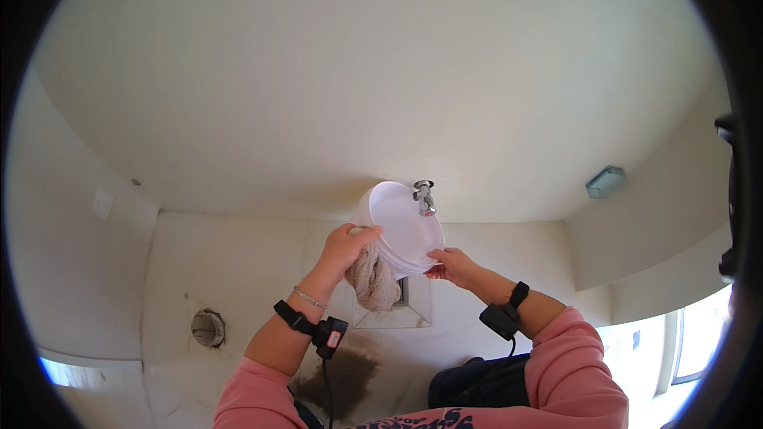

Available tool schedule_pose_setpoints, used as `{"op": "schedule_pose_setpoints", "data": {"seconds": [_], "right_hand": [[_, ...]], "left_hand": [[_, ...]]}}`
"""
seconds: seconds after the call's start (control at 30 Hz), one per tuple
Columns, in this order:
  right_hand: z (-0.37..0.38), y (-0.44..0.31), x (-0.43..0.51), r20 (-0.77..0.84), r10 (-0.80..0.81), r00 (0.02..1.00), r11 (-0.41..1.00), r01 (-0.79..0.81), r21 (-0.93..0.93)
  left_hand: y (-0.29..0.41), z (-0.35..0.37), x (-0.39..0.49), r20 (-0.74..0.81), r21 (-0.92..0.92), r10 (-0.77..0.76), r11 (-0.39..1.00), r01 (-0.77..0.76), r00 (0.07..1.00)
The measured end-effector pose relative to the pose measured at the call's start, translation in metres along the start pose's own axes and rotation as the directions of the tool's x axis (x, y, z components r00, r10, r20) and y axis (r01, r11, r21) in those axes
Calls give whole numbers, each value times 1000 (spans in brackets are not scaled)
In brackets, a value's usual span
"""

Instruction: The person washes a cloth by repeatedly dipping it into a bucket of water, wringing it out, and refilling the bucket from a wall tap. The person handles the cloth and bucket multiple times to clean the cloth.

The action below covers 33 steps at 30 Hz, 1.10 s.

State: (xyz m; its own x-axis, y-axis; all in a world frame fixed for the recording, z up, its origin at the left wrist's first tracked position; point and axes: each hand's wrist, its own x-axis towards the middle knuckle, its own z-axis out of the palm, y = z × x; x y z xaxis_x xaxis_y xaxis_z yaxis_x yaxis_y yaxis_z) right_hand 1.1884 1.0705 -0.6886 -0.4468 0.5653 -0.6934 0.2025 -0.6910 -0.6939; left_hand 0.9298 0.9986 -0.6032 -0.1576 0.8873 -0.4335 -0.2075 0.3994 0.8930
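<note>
Both hands hold a white plastic bucket (405,220), tilted with its mouth under a chrome wall tap (425,199). My left hand (349,247) grips the bucket's left rim, thumb over the edge, together with a beige cloth (372,280) that hangs down below. My right hand (450,265) pinches the rim at the lower right, thumb on the inside. The bucket's inside looks white; whether water runs from the tap cannot be told.
A square floor drain (403,292) lies below the bucket, partly hidden. At the left an open pipe hole (208,328) breaks the floor, and a dark wet patch (346,369) lies near my knees. A glass corner shelf (605,182) is on the right.
</note>
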Motion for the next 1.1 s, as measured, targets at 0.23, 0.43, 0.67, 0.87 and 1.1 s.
{"op": "schedule_pose_setpoints", "data": {"seconds": [0.23, 0.43, 0.67, 0.87, 1.1], "right_hand": [[2, -53, 5, -346, -638, 688, 723, 381, -576], [11, -75, 41, -116, -158, 981, 961, 180, 210], [16, -75, 56, -201, -221, 954, 974, 226, 3], [23, -84, 44, -299, -283, 912, 937, 196, -288], [17, -78, 51, -271, -275, 922, 944, 206, -258]], "left_hand": [[-6, 0, 1, 3, -158, -9, 987, 9, 1000], [-12, 5, -1, -48, -106, 25, 994, -30, 999], [-24, 5, 1, -67, -165, 18, 986, -29, 998], [-30, 8, 3, -84, -167, -5, 986, -9, 996], [-30, 7, 2, -89, -143, -11, 990, -2, 996]]}}
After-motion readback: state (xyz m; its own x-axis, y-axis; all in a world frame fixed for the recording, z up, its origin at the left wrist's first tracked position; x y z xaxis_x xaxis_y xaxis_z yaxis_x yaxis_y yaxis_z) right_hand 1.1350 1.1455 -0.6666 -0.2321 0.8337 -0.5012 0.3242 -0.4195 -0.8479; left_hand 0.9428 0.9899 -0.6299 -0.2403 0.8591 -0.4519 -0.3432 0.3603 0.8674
